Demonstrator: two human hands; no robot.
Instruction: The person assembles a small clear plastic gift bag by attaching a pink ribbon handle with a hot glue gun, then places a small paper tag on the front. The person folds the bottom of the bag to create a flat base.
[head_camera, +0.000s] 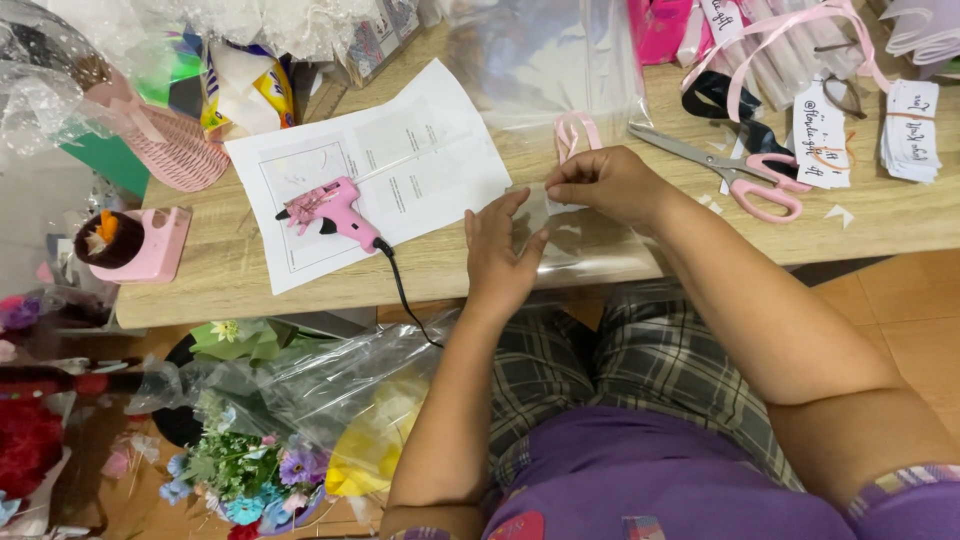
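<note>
My left hand lies flat, fingers apart, pressing a clear plastic sheet at the front edge of the wooden table. My right hand pinches the upper edge of the same sheet just beside the left fingertips. A looped pink ribbon lies right behind my right hand. A pink glue gun rests on a white printed paper to the left of my left hand, its black cord hanging over the table edge.
Pink-handled scissors lie right of my right hand, near white tags and a black ribbon. A pink basket and a pink holder stand at the left. A wrapped flower bouquet lies on the floor.
</note>
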